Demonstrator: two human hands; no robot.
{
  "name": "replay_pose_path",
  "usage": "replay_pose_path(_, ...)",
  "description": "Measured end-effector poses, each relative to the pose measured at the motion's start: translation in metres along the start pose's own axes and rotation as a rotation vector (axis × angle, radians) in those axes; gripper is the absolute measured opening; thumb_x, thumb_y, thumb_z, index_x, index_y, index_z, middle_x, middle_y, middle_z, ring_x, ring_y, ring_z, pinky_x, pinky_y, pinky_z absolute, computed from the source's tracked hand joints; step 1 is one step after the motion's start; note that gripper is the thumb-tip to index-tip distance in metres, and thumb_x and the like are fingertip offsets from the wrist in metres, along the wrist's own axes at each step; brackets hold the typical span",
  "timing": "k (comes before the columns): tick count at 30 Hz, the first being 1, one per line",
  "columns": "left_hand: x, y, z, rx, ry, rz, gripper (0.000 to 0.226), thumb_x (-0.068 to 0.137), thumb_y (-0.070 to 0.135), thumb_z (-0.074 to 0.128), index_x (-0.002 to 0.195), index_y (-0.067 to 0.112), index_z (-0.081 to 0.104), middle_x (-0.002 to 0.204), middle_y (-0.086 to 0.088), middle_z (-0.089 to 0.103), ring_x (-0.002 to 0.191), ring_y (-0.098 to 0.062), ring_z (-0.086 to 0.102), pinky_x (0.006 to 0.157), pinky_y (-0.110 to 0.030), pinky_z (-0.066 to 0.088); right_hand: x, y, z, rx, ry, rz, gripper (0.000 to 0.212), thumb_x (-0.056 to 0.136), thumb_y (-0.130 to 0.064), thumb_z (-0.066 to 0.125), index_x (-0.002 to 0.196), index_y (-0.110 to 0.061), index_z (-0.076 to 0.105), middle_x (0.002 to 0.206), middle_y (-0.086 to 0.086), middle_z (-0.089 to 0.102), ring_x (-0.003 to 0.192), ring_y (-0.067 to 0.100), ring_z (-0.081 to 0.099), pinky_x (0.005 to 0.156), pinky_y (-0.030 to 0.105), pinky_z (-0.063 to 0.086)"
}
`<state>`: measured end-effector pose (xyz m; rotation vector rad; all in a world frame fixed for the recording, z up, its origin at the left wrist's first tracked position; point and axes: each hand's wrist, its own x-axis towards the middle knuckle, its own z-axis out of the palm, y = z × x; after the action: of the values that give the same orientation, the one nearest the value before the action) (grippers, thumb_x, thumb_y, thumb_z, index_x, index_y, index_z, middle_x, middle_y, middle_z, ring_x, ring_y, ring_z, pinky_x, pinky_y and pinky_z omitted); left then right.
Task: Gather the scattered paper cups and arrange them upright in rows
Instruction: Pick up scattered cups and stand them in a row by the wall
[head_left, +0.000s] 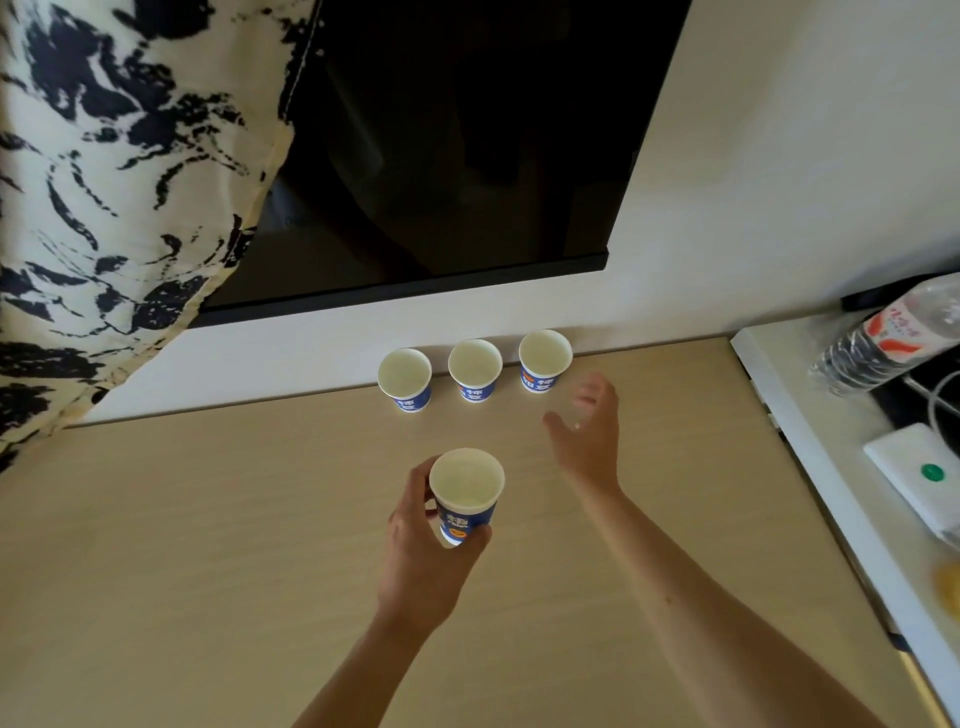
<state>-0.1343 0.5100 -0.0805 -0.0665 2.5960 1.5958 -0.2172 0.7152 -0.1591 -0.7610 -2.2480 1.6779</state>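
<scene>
Left hand (422, 564) — gripping 1 cup (467, 500) (upright).

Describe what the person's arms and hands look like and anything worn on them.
Both forearms are bare to the frame edge: no sleeves, watch or bracelet. The left hand wears nothing visible. The right hand shows a small pale glint on one finger, possibly a ring.

Three paper cups (475, 370) stand upright in a row on the table (208, 519).
</scene>
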Motion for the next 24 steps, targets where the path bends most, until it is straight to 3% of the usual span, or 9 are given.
replay_pose_path(2,0.003,0.004,0.005,0.011,0.012,0.005,0.073,0.066,0.011,0.084,0.127,0.030,0.049,0.115,0.022,0.063,0.105,-0.005,0.061,0.086,-0.027,0.054,-0.024,-0.005,-0.014,0.165,-0.245,0.048,0.056,0.069,-0.024,0.075,0.122,-0.018,0.057,0.113,0.008,0.066,0.104,0.019,0.064,0.085,0.030,0.049)
replay_pose_path(5,0.007,0.012,0.013,0.015,-0.003,0.036,0.074,0.068,0.012,0.085,0.130,0.024,0.046,0.119,0.014,0.062,0.109,-0.010,0.060,0.090,-0.033,0.053,-0.048,-0.016,-0.036,0.235,-0.756,0.083,0.058,0.073,-0.031,0.072,0.128,-0.015,0.059,0.124,0.005,0.069,0.116,0.015,0.064,0.092,0.027,0.051)
replay_pose_path(8,0.010,0.020,0.023,0.016,-0.041,0.072,0.069,0.068,0.015,0.086,0.126,0.019,0.050,0.116,0.011,0.065,0.106,-0.009,0.061,0.088,-0.033,0.053,-0.058,-0.025,-0.045,0.175,-0.879,0.053,0.066,0.074,-0.030,0.077,0.135,-0.017,0.055,0.132,0.001,0.066,0.128,0.021,0.059,0.104,0.042,0.049)
replay_pose_path(12,0.011,0.025,0.032,0.027,-0.088,0.105,0.068,0.066,0.013,0.085,0.124,0.019,0.052,0.114,0.010,0.066,0.102,-0.012,0.063,0.084,-0.034,0.054,-0.061,-0.029,-0.047,0.166,-0.760,-0.006,0.062,0.073,-0.020,0.085,0.129,-0.023,0.060,0.124,0.002,0.069,0.120,0.026,0.063,0.102,0.051,0.048)
replay_pose_path(16,0.013,0.022,0.035,0.100,-0.155,0.134,0.079,0.067,0.020,0.085,0.136,0.024,0.045,0.129,0.016,0.057,0.113,-0.002,0.056,0.093,-0.025,0.050,-0.053,-0.021,-0.056,0.148,-0.624,-0.042,0.057,0.072,-0.019,0.090,0.121,-0.030,0.064,0.115,0.001,0.072,0.108,0.025,0.066,0.088,0.043,0.049)
replay_pose_path(21,0.013,0.011,0.027,0.129,-0.177,0.102,0.075,0.070,0.022,0.084,0.134,0.026,0.046,0.131,0.017,0.051,0.114,0.001,0.052,0.093,-0.022,0.047,-0.024,-0.006,-0.069,0.228,-0.238,0.012,0.056,0.064,-0.025,0.093,0.114,-0.029,0.067,0.109,0.000,0.075,0.101,0.018,0.071,0.081,0.035,0.056)
replay_pose_path(24,0.013,0.003,0.021,0.126,-0.164,0.082,0.067,0.073,0.022,0.083,0.131,0.026,0.050,0.127,0.017,0.053,0.113,0.003,0.052,0.092,-0.020,0.048,0.004,0.006,-0.071,0.149,-0.047,0.044,0.056,0.072,-0.018,0.091,0.120,-0.019,0.064,0.115,0.003,0.072,0.106,0.024,0.069,0.082,0.041,0.057)
